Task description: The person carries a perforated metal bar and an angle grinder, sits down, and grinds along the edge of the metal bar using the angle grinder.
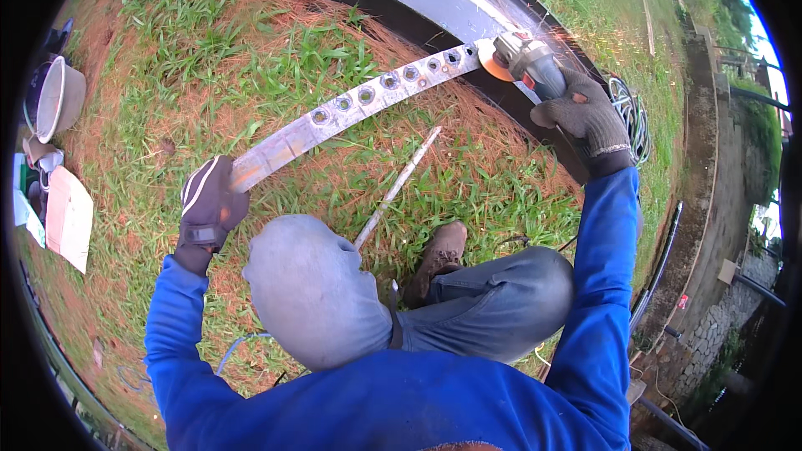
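My gloved left hand (213, 203) is closed round the near end of a long flat metal bar (284, 144) with a row of round holes along it. The bar slants up to the right, and its far end lies over a dark metal beam (376, 2). In my right hand (585, 117), in a grey glove with a hole at the back, is an angle grinder (530, 63). Its orange disc (495, 61) meets the bar's far end, and orange sparks (564, 36) fly off beyond it to the right. The fingers under the grinder are partly hidden.
A thin whitish rod (399, 188) lies on the grass in front of my knees. A coiled cable (631, 121) sits beyond my right wrist. At far left are a grey bucket (63, 98) and a sheet of cardboard (69, 219). A stone wall (723, 326) stands at right.
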`<state>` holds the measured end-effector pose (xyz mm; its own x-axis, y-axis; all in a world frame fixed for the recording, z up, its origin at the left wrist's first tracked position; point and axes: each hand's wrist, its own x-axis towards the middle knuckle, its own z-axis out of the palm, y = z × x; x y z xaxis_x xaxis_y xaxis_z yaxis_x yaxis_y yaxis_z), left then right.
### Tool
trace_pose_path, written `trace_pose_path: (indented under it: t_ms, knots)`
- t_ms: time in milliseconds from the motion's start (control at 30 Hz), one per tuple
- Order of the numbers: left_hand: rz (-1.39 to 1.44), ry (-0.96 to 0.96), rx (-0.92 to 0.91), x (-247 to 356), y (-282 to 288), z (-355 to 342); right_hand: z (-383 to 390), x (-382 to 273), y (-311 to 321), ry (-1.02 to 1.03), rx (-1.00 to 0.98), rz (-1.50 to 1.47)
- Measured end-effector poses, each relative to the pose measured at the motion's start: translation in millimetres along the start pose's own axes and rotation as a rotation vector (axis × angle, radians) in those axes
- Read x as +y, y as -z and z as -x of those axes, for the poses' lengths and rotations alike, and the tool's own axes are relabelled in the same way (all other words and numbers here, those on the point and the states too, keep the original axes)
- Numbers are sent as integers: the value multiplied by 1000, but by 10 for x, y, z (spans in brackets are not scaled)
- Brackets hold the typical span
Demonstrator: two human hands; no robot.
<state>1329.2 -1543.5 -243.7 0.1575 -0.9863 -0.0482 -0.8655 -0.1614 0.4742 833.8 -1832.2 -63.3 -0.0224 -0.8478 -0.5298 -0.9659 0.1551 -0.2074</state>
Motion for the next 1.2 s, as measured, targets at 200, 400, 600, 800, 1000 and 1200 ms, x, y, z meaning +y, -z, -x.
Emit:
trace_pose_path:
  t_ms: [200,400,600,800,1000,1200]
  knots:
    - [-34,6,-22,0,14,-11,135,-70,50,-12,25,64]
    - [6,15,-11,-18,6,-1,33,-11,49,-44,4,9]
    - [15,0,-5,6,-11,25,-38,48,-76,23,110,100]
    - [-3,-54,6,-15,3,-9,70,81,-87,22,158,194]
    - [6,-50,-8,2,-15,-58,88,8,-188,111,107,184]
    - [14,-46,1,24,-63,-50,151,-143,-164,150,147,175]
